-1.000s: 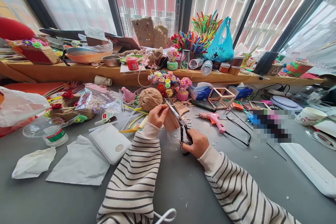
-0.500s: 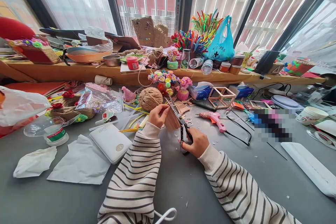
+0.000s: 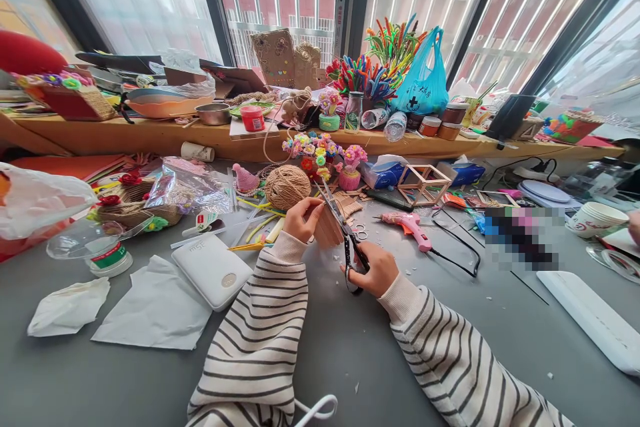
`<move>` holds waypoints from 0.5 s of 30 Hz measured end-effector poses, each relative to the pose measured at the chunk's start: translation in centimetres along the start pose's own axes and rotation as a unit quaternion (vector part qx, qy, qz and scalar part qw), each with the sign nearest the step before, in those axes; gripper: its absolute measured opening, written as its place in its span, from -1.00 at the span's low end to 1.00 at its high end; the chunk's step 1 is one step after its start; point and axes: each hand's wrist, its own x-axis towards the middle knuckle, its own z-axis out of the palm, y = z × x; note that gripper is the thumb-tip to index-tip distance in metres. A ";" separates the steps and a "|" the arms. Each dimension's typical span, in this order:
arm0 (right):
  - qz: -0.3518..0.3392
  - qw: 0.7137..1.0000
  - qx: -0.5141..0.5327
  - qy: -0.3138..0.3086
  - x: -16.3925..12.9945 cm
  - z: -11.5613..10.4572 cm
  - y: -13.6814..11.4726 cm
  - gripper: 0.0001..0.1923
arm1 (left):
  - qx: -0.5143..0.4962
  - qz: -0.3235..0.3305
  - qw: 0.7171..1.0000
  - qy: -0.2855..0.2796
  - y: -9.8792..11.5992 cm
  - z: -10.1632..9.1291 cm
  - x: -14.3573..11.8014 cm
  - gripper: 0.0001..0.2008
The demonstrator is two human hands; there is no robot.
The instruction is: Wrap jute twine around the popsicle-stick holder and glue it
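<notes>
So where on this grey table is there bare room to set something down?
Bare grey table lies between the striped sleeves, and right of the right hand up to the white tray. Crowded: around the twine ball, glue gun and the white scale by the left hand.

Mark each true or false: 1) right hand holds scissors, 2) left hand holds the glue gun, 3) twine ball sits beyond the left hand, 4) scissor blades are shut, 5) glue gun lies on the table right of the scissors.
1) True: the right hand grips the scissors by their black handles.
2) False: the left hand holds a piece of wooden sticks.
3) True: the twine ball is just beyond it.
4) False: the blades are spread open around the sticks.
5) True: the pink glue gun lies there, untouched.
</notes>
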 end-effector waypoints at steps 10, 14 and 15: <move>0.003 1.000 0.008 -0.004 0.0 0.2 0.3 -0.74 | -0.001 -0.001 1.000 0.004 -0.1 0.1 0.0 -0.80; 0.004 1.000 0.009 -0.004 0.0 0.2 0.3 -0.75 | -0.003 0.000 1.000 0.004 -0.1 0.0 0.0 -0.81; 0.004 1.000 0.009 -0.004 0.0 0.2 0.3 -0.75 | -0.003 0.000 1.000 0.004 -0.1 0.0 0.0 -0.80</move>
